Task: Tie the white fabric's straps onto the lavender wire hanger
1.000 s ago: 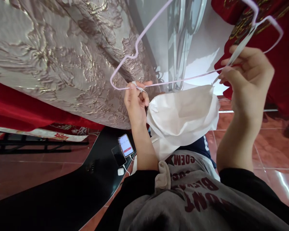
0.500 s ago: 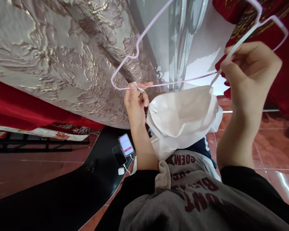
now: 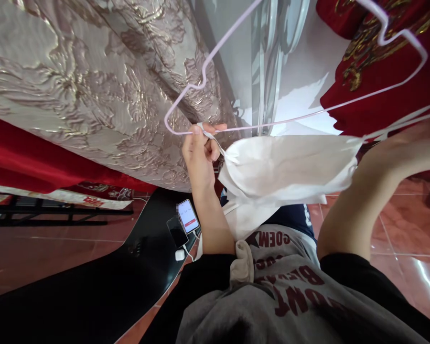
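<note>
A pale lilac clothes hanger (image 3: 294,119) spans the upper middle, its lower bar running left to right. My left hand (image 3: 200,153) is closed around that bar near its left corner, with a white strap (image 3: 211,135) pinched in the fingers. Below the bar hangs a white cloth piece with thin straps (image 3: 290,162), pulled wide between both hands. At the right edge my right hand (image 3: 421,138) is blurred and partly cut off. The other strap (image 3: 390,128) stretches taut towards it, off the hanger; its fingertips are hidden.
A shiny patterned curtain (image 3: 93,86) fills the upper left, and red cloth with gold trim (image 3: 372,86) hangs at the right. Two phones (image 3: 188,213) and a white charger (image 3: 179,255) lie on a black surface (image 3: 93,286) at lower left. Red tiles (image 3: 408,224) cover the floor.
My right hand has moved right and down, away from the hanger's right side, drawing the strap taut and stretching the cloth sideways. The left hand keeps its hold.
</note>
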### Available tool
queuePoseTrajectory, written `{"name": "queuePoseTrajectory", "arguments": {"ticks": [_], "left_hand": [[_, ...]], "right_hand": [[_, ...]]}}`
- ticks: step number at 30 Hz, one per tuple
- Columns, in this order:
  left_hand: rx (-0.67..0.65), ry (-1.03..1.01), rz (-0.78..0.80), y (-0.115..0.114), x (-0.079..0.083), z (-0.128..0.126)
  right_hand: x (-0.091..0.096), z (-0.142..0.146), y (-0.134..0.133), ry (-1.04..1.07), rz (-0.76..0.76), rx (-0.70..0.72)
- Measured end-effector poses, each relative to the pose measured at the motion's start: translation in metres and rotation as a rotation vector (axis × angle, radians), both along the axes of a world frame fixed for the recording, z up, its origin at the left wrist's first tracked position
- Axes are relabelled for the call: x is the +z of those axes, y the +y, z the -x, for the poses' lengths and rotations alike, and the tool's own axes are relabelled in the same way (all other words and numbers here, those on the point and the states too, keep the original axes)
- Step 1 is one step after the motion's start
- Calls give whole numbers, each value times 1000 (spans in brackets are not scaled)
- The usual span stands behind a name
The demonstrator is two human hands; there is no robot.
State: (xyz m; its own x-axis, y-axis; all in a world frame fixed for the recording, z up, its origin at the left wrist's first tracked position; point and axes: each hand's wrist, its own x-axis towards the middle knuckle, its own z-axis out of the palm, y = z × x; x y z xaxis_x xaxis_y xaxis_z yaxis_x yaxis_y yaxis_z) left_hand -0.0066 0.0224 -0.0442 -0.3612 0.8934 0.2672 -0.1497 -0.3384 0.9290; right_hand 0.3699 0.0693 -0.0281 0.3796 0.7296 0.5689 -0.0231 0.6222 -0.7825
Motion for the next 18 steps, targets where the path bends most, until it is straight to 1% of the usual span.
{"name": "queuePoseTrajectory", "arguments": {"ticks": [1,2,3,4,5,6,7,8,9,11,14,16,18], "left_hand": [[-4,15,5,0,0,-1],[-5,24,7,-1,-1,-2],[-12,31,8,-1,-1,-3],[-13,34,4,-1,-2,-4],[-13,38,-3,-1,-2,-5],[-8,46,-8,-1,-3,-5],[4,57,-8,-1,-3,-4],[18,70,-2,-2,-2,-3],[36,78,4,-2,-2,-1],[80,61,-8,-4,-1,4],[167,-3,-106,-5,-3,16],[292,31,-178,-4,-6,27],[415,134,-291,0,-11,39]], "right_hand": [[-4,18,-9,18,-202,-233],[-7,38,-17,-30,-323,-395],[-8,59,-23,-137,-347,-454],[-8,77,-28,-266,-286,-419],[-7,93,-30,-382,-218,-315],[-5,106,-31,-464,-184,-220],[-4,115,-32,-552,-134,-123],[-4,120,-31,-616,-101,-60],[-4,123,-31,-663,-75,-39],[-5,123,-32,-712,-36,-82],[-9,120,-34,-708,-43,-162],[-11,119,-35,-692,-73,-164],[-13,120,-34,-665,-104,-156]]}}
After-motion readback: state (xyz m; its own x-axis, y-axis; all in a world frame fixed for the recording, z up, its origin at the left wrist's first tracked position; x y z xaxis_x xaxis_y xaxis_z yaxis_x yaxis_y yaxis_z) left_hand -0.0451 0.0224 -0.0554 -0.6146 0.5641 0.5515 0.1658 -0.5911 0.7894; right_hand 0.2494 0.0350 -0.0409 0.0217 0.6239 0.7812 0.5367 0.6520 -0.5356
